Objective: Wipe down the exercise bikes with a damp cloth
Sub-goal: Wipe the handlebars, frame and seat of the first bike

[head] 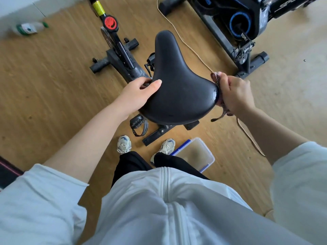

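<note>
A black exercise bike saddle [177, 82] fills the middle of the view, its nose pointing away from me. My left hand [139, 93] grips its left rear edge, thumb on top and fingers curled under. My right hand [233, 93] holds a dark pinkish cloth [216, 77] bunched against the saddle's right rear edge; a strip of the cloth hangs below the hand. The bike's frame [122, 55] with a red knob [110, 23] stands beneath and ahead of the saddle.
A second black bike [242, 23] with a blue ring stands at the upper right. A tan cord [185, 43] runs across the wooden floor. A clear plastic box [196, 153] sits by my right shoe. A plastic bottle [28, 29] lies at the upper left.
</note>
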